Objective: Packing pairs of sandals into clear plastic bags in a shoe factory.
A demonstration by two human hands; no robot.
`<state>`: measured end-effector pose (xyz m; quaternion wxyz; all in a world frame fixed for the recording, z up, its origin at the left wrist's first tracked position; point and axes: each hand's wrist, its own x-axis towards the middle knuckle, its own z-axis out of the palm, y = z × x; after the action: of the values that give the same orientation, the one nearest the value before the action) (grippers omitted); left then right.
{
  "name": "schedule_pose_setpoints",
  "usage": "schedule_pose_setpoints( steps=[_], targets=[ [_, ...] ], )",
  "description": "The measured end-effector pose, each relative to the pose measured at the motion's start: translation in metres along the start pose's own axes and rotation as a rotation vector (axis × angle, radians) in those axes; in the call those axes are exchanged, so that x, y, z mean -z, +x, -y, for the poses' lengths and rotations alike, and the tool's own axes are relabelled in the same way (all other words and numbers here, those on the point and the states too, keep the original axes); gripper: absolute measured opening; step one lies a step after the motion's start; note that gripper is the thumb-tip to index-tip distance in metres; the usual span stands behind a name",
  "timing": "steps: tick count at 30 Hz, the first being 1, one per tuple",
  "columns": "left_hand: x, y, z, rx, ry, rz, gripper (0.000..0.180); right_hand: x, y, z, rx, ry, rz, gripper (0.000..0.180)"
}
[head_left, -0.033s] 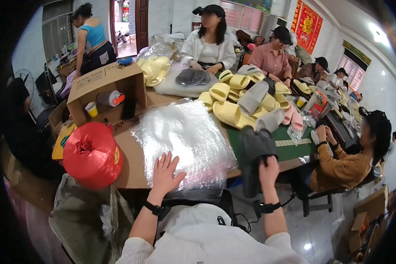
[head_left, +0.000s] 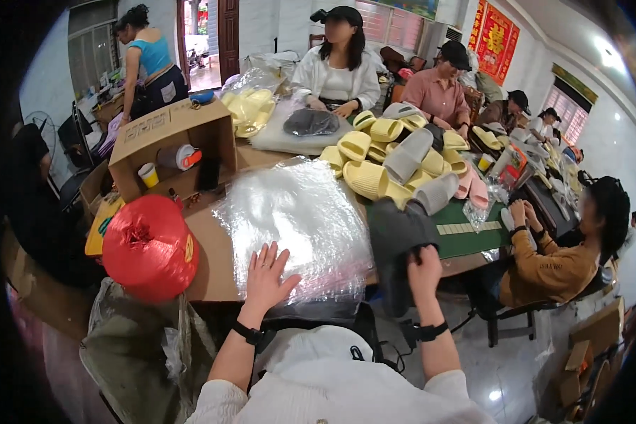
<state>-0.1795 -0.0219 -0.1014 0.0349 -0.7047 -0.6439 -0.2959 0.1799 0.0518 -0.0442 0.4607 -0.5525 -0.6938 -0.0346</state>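
Note:
My left hand (head_left: 267, 279) lies with its fingers spread on a stack of clear plastic bags (head_left: 297, 212). Beside the stack, my right hand (head_left: 425, 272) is closed on a pair of dark grey slippers (head_left: 396, 244), held at the table's near edge. The slippers look partly overlapped, and my fingers cover some of them. Behind them rises a heap of yellow slippers (head_left: 366, 179), with grey slippers (head_left: 408, 155) and pink slippers (head_left: 478, 191) mixed in.
A red roll of plastic twine (head_left: 148, 247) stands left of the bags. Behind it, an open cardboard box (head_left: 169, 131) holds a yellow cup (head_left: 148, 175) and a tumbler (head_left: 180, 157). Several people sit around the table; one in a brown top (head_left: 558, 265) is at the right.
My right hand has shifted slightly left with the dark slippers, which have turned and now show a broader side. My left hand stays nearly in place on the bags.

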Motion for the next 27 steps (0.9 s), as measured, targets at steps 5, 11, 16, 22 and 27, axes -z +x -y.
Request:
schedule_pose_setpoints(
  steps=[5, 11, 16, 22, 27],
  targets=[
    [-0.003, -0.003, 0.004, -0.004, 0.049, 0.030, 0.064, -0.064, 0.011, 0.121, 0.183, 0.219, 0.221, 0.023],
    [-0.004, 0.000, 0.004, -0.053, -0.013, 0.097, 0.060, -0.155, -0.001, 0.139, 0.277, 0.167, 0.393, 0.025],
    [-0.003, -0.001, 0.004, -0.012, 0.056, 0.031, 0.060, -0.168, 0.005, 0.123, 0.216, -0.010, 0.401, 0.023],
    [-0.003, 0.002, 0.001, -0.004, -0.016, 0.029, 0.068, -0.154, 0.028, 0.072, 0.065, -0.195, 0.361, 0.023],
    [0.002, -0.003, 0.004, 0.019, -0.019, 0.015, 0.068, -0.148, 0.022, 0.057, -0.020, -0.212, 0.302, 0.029]
  ],
)
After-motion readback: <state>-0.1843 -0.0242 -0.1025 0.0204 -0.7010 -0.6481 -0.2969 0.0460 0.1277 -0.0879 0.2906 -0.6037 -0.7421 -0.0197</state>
